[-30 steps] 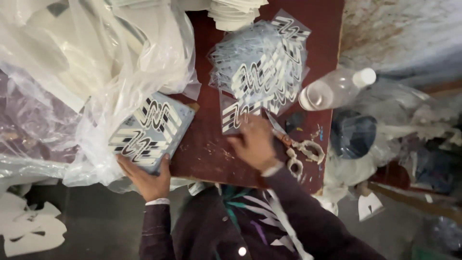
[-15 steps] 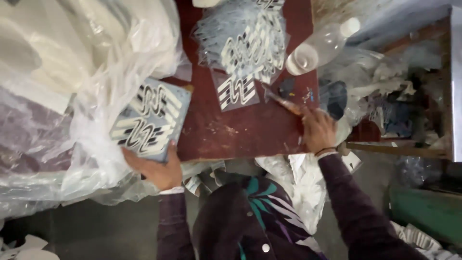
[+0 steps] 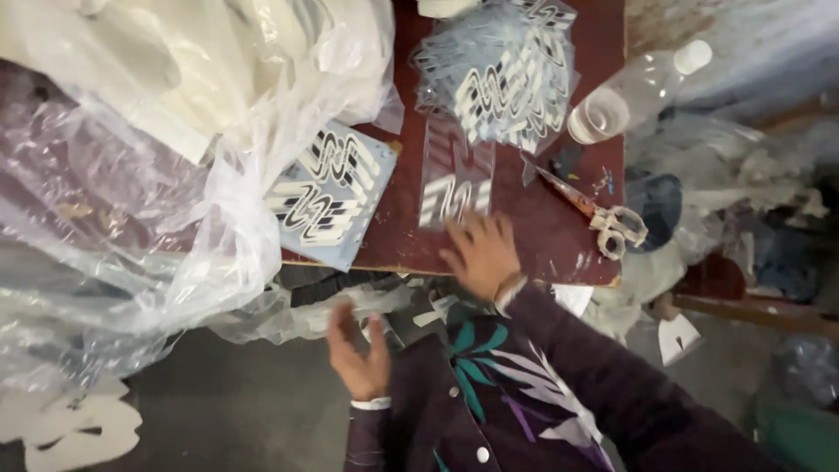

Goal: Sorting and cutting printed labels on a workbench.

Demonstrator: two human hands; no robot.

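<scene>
Right hand [image 3: 479, 253], fingers spread and empty, lies flat on the red table [image 3: 559, 240] touching a clear striped sheet [image 3: 454, 188], seemingly to pin it; left hand [image 3: 360, 358], open and empty, hangs off-table below the sheet stack [image 3: 328, 194]; scissors [image 3: 603, 214] near right.

Stack of square pale-blue sheets [image 3: 328, 197] printed with black-and-white wavy stripe motifs, lying tilted at the left edge of the dark red counter [image 3: 542, 236], partly tucked under a large clear plastic bag [image 3: 131, 218] holding off-white pieces. Single clear sleeve [image 3: 454, 179] with a white stripe motif, flat at counter centre, just above the fingers [image 3: 476, 229] of the right hand [image 3: 482, 255]. Loose heap of clear sleeves [image 3: 500, 74] with the same black-and-white motifs, at the far edge of the counter, overlapping one another. No signs or screens visible.
</scene>
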